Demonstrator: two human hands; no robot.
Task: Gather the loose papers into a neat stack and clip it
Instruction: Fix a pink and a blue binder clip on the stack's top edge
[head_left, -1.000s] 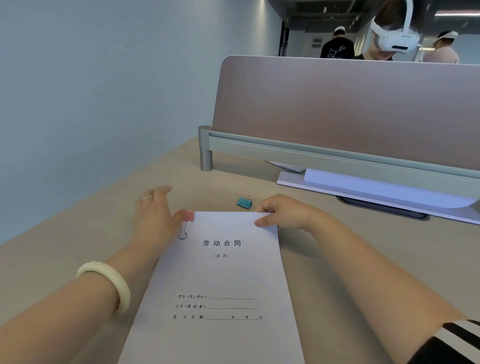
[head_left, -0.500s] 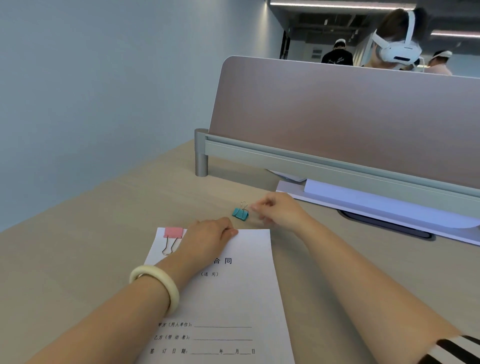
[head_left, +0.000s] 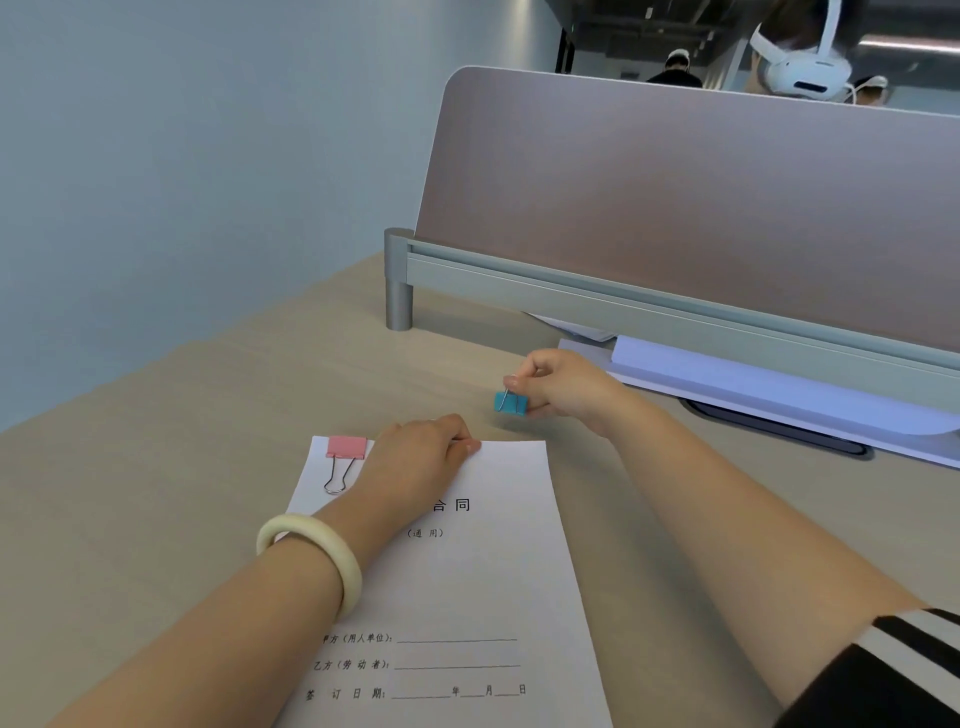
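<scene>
Paper stack (head_left: 467, 582) in left hand's (head_left: 415, 457) grip, teal clip (head_left: 511, 402) in right hand's (head_left: 566, 387)

1. Cool, even indoor light, fairly bright; a ceiling strip light (head_left: 914, 44) glows slightly blown out above and behind the divider panel (head_left: 701, 208).
2. Shadows are soft: a faint smudge on the desk (head_left: 208, 467) under the blue binder clip (head_left: 511, 402) in front of the divider, and a darker band beneath the divider's rail.
3. The paper stack (head_left: 467, 571) in front of the divider is bright without glare, its print crisp.
4. Wide-angle bending slants the divider; the desk edge to its left looks wavy.
5. The figures behind the divider are soft and smeared.
</scene>
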